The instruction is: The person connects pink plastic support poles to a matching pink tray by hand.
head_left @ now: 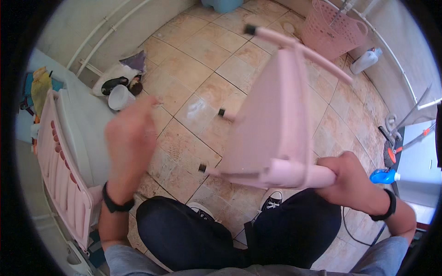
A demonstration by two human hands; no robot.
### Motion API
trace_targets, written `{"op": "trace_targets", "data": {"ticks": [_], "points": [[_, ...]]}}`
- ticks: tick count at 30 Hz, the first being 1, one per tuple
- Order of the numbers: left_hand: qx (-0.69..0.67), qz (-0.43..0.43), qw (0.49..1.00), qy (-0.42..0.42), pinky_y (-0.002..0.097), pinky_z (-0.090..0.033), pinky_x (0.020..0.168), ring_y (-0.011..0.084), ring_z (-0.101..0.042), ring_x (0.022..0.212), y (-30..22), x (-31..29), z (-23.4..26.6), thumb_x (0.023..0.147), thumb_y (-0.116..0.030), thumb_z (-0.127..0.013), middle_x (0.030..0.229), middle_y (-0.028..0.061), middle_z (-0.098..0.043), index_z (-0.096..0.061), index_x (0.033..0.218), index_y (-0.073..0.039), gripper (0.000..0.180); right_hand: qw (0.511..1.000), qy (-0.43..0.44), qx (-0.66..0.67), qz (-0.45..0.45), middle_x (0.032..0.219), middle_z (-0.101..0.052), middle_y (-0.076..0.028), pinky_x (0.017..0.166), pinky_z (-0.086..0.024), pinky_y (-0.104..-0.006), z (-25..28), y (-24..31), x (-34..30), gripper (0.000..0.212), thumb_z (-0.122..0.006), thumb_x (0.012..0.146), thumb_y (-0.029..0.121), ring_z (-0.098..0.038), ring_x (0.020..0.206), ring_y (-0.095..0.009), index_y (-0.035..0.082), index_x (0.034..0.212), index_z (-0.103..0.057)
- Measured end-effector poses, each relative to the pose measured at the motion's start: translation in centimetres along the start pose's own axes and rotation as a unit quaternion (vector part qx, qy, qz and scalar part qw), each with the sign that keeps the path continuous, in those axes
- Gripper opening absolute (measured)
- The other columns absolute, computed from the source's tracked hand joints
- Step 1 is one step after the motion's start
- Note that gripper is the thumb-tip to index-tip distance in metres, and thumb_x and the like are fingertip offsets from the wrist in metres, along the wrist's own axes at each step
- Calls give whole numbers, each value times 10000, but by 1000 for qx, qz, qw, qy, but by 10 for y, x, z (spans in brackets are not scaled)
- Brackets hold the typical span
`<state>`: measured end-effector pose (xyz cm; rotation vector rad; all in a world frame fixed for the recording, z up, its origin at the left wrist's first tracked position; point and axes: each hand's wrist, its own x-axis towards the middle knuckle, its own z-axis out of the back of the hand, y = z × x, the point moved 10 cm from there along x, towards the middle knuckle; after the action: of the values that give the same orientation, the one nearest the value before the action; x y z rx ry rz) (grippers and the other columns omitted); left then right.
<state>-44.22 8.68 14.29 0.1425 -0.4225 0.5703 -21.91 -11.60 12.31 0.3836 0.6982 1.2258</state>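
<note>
My right hand (347,179) is wrapped round one pink tubular leg of a pink stool-like piece (258,124). The piece is tilted in the air over my knees, its flat panel turned sideways. Black caps cover several of its tube ends, and a pink crossbar rises at its far end. Off to the left of it, my left hand (132,142) is raised in the air, apart from the piece. That hand is blurred, with its fingers curled together; anything held in them is too small or smeared to make out.
A pink slatted panel (62,170) leans at the left beside a white surface. A white cup (121,97) and bags lie on the tiled floor (184,55). Farther right are a pink perforated basket (331,32), a white bottle (364,62) and a blue bottle (383,176).
</note>
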Motion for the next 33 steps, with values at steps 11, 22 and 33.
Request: {"op": "trace_targets", "data": {"ticks": [11,22,33], "points": [[-192,-147,969,-58,310,-462,630,191,-581,702,-83,30,37,809,13,-781,830,86,-608,-644,1033,-43,269,992,-95,-87,-6,601,-585,-164,564,-488,-452,8,-34,5,52,-676,708,90,-624,611,-387,109,749,-651],[-300,-178,935,-67,352,-512,790,265,-582,965,-74,12,105,742,64,-788,1080,131,-660,-600,1202,-36,507,988,-110,-113,0,694,-656,-203,641,-519,-462,-3,-30,25,192,-793,658,148,-666,683,-402,54,785,-684],[-114,-15,963,-242,319,-490,980,203,-604,1190,45,-38,245,840,58,-688,1269,111,-654,-492,1341,-84,557,989,-105,-101,37,686,-667,-196,653,-523,-441,-5,-2,60,255,-837,611,127,-664,663,-398,16,773,-674]]}}
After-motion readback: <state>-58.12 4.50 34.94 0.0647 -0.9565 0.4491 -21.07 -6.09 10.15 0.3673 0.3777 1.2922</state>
